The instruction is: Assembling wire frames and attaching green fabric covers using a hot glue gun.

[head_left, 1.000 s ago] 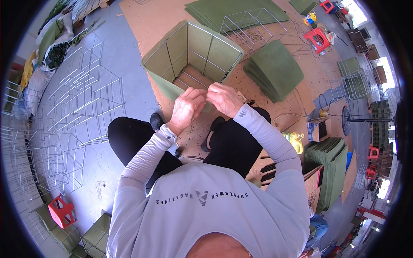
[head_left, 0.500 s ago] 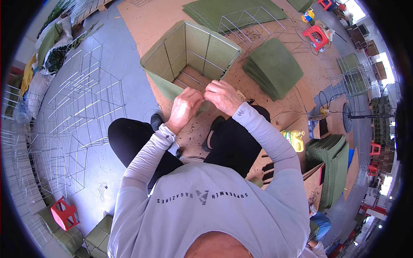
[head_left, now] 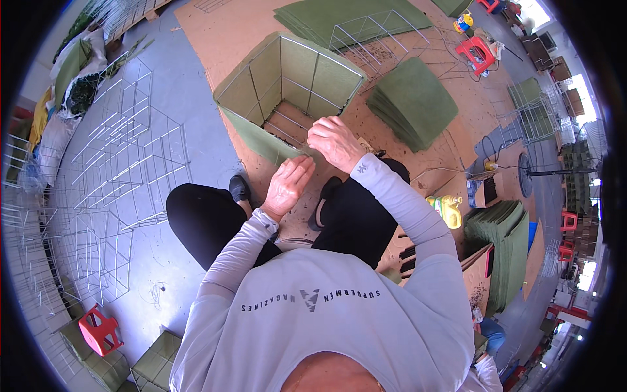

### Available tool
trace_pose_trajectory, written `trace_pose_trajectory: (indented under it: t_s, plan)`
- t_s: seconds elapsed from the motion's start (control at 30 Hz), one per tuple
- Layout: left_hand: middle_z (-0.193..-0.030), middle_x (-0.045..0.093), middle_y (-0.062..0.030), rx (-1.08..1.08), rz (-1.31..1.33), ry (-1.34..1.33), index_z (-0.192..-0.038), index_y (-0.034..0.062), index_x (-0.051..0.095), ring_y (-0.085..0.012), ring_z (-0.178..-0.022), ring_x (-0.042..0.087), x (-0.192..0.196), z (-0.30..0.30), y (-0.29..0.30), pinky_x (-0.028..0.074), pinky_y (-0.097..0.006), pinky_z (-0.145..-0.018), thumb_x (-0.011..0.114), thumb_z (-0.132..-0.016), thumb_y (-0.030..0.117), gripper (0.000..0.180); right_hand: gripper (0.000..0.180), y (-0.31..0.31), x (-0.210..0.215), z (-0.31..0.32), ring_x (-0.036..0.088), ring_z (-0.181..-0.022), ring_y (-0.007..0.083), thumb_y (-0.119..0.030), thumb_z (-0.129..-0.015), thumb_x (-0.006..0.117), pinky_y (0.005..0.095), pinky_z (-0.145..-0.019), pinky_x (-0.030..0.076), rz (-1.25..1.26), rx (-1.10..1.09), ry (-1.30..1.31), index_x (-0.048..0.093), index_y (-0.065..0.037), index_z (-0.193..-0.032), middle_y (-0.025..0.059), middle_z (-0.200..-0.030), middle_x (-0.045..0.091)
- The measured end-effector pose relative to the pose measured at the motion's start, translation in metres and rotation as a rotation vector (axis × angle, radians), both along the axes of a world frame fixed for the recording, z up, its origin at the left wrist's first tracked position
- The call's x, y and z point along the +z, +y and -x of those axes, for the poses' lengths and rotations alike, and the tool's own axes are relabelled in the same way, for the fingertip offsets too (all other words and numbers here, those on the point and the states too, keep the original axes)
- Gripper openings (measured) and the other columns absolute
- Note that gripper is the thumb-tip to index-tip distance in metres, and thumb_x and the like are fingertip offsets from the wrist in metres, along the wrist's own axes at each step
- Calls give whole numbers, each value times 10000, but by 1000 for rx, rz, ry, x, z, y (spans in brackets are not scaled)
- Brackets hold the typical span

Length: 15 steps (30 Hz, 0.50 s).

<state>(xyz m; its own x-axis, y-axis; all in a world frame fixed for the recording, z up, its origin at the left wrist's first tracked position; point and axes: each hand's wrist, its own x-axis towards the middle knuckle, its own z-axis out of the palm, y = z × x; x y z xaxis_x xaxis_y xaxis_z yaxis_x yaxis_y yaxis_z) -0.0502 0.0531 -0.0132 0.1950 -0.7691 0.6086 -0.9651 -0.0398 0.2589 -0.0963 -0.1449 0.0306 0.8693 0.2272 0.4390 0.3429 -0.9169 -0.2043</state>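
Observation:
In front of me stands an open-topped box: a wire frame [head_left: 312, 80] lined round the sides with green felt sheet [head_left: 251, 134]. Brown floor board shows through its wire bottom. My right hand [head_left: 335, 142] is at the box's near corner, its fingers bent and closed over the rim; what the fingertips pinch, if anything, is hidden. Lower and to the left, my left hand [head_left: 289, 186] has its fingers stretched out side by side, the tips at the lower edge of the near felt side. Nothing shows in that hand.
A stack of green felt sheets [head_left: 413, 103] lies right of the box, with larger sheets [head_left: 349, 18] and a bare wire frame [head_left: 379, 39] beyond. Wire frames [head_left: 124, 144] cover the floor at left. A yellow jug [head_left: 447, 210] and a felt pile [head_left: 499, 255] stand at right.
My left hand has come away from the right hand, moving down, and its fingers have straightened. My right hand stays at the near corner, shifted slightly up.

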Motion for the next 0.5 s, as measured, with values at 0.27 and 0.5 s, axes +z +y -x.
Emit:
trace_pose_trajectory:
  t_s: [0.27,0.5]
  plan:
    - [-1208,589,-134,-26,4,38,-1108,-48,622,-297,-1156,558,-2,-2,0,472,-406,-977,585,-686,90,446,66,3,3,-1,568,-913,195,-121,-767,659,365,-845,400,-37,-97,35,631,-95,-713,9,-835,627]
    - [-1209,583,-146,-16,7,47,-1124,-65,610,-303,-1147,558,4,1,-2,470,-408,-971,586,-690,87,460,77,0,10,-19,573,-881,190,-138,-732,689,379,-826,357,104,-98,339,671,-151,-658,-14,-747,650]
